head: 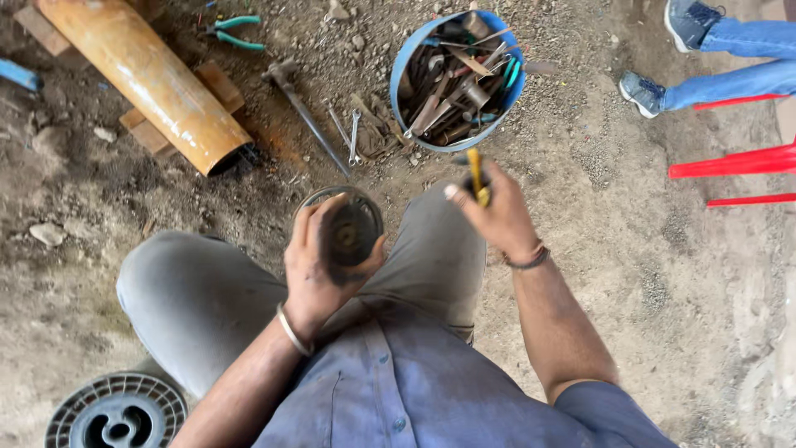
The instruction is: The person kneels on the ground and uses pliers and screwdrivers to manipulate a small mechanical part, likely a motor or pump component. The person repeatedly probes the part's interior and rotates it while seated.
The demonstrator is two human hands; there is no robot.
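Note:
My left hand grips a round, dark, greasy metal part with a shiny rim, holding it between my knees. My right hand is closed around a tool with a yellow handle, raised just below the blue bucket. Both hands are smeared with dirt. A metal bangle sits on my left wrist and a dark band on my right.
A blue bucket full of rusty tools stands ahead on the dirt. A rusty orange pipe rests on wooden blocks at upper left, with green pliers and spanners nearby. A grey plastic spool lies lower left. Another person's legs and a red chair are at right.

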